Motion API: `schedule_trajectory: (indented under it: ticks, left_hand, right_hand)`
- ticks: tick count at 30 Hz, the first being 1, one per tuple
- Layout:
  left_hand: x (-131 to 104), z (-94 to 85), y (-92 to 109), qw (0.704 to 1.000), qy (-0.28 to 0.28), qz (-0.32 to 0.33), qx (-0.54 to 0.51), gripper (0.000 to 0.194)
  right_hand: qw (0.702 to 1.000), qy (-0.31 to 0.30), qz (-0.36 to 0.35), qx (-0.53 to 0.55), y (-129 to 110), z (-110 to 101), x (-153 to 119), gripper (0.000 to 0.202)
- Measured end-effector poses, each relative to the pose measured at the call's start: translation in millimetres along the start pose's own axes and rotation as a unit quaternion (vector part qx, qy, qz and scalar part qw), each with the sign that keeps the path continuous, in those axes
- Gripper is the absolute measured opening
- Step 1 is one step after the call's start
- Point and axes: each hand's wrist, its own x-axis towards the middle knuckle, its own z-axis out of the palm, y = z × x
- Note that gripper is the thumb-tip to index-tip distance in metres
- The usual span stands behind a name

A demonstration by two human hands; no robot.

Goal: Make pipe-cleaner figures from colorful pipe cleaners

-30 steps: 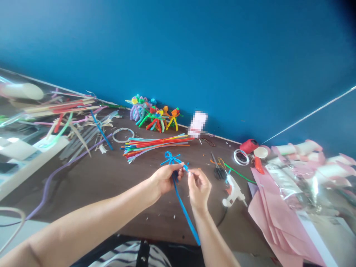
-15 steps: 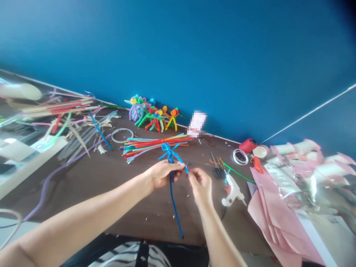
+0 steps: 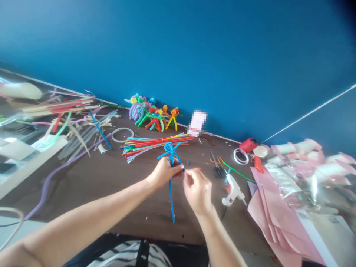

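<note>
A blue pipe-cleaner figure (image 3: pixel 168 147) with a coiled round head and two short arms is upright over the dark table. My left hand (image 3: pixel 164 171) is closed around its body, thumb pressed on a twisted leg. One long straight blue strand hangs below that hand. My right hand (image 3: pixel 197 187) is closed at the tip of the twisted leg, thumb and forefinger pinched together. Behind the figure lies a bundle of coloured pipe cleaners (image 3: pixel 155 142).
Several small colourful figures (image 3: pixel 155 116) stand by the blue wall. Scissors (image 3: pixel 217 167) and a white glue gun (image 3: pixel 233 191) lie right of my hands. Pink sheets (image 3: pixel 275 211) are at the right, loose strips (image 3: pixel 80 137) and a white ring (image 3: pixel 122 135) at the left.
The figure has tilted more upright and its long strand has swung left and up. My right hand has moved slightly down. A small blue piece now lies on the table behind it.
</note>
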Motion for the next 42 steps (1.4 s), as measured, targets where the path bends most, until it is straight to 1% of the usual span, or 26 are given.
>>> schedule_trajectory:
  ticks: [2,4,6,8,11,14,16,18,20,22,25,27,29,32,35,38,40,42]
  left_hand:
    - [-1.1,2.0,-0.8,0.997,0.016,-0.015,-0.073,0.019]
    - [-1.9,2.7,-2.1,0.985,0.011,-0.052,-0.164,0.018]
    - [-2.1,2.5,-3.2,0.967,0.001,-0.092,-0.237,0.017]
    - [-1.9,1.9,-3.0,0.953,-0.005,-0.127,-0.274,0.013]
    - [-1.1,0.3,1.1,0.945,-0.018,-0.176,-0.275,0.009]
    - [-0.5,-3.3,7.7,0.944,-0.057,-0.216,-0.244,0.009]
    - [-0.3,-6.5,11.2,0.95,-0.089,-0.214,-0.211,0.011]
    - [0.1,-9.8,13.0,0.964,-0.11,-0.183,-0.16,0.014]
    - [0.8,-12.4,13.2,0.979,-0.12,-0.137,-0.087,0.016]
    - [1.6,-13.8,12.4,0.989,-0.123,-0.081,-0.004,0.017]
    - [1.9,-12.9,10.1,0.987,-0.117,-0.002,0.108,0.017]
    - [0.9,-9.9,8.1,0.986,-0.088,0.023,0.142,0.018]
    - [-0.7,-5.5,6.1,0.992,-0.053,0.022,0.113,0.018]
    - [-3.4,1.2,4.3,1.0,-0.018,-0.014,-0.009,0.019]
    - [-5.4,4.9,4.7,0.99,0.006,-0.071,-0.123,0.019]
    - [-6.9,5.5,6.6,0.973,0.011,-0.122,-0.195,0.018]
    - [-7.2,5.3,7.4,0.962,0.006,-0.145,-0.231,0.016]
    - [-6.5,4.9,7.3,0.952,-0.005,-0.161,-0.26,0.012]
  right_hand:
    - [0.999,-0.01,-0.03,-0.008,-1.1,2.8,-4.3,0.017]
    - [0.999,-0.011,-0.041,0.003,-1.1,5.6,-7.0,0.019]
    - [0.999,0.007,-0.029,0.033,-0.8,8.4,-7.9,0.02]
    - [0.996,0.027,0.011,0.084,-0.8,10.6,-7.3,0.017]
    - [0.98,0.037,0.105,0.165,-0.7,11.7,-4.7,0.012]
    - [0.956,0.013,0.179,0.231,1.3,8.8,-1.0,0.01]
    - [0.944,-0.017,0.203,0.258,3.7,5.3,1.6,0.01]
    - [0.939,-0.047,0.212,0.266,6.1,1.5,4.1,0.01]
    - [0.944,-0.063,0.203,0.254,7.5,-1.8,6.2,0.01]
    - [0.958,-0.066,0.174,0.218,7.3,-4.0,7.3,0.01]
    - [0.985,-0.051,0.112,0.121,4.0,-4.9,6.4,0.009]
    - [0.996,-0.036,0.067,0.056,1.3,-4.2,4.2,0.011]
    - [1.0,-0.017,0.02,0.015,-0.4,-2.5,1.3,0.013]
    - [0.999,-0.003,-0.046,-0.008,0.6,1.1,-2.9,0.016]
    - [0.996,0.002,-0.086,-0.025,4.5,5.1,-5.7,0.017]
    - [0.996,0.023,-0.086,0.003,7.4,7.7,-6.6,0.018]
    - [0.996,0.033,-0.056,0.059,7.2,8.3,-6.1,0.017]
    - [0.991,0.04,-0.008,0.124,5.6,8.2,-5.1,0.014]
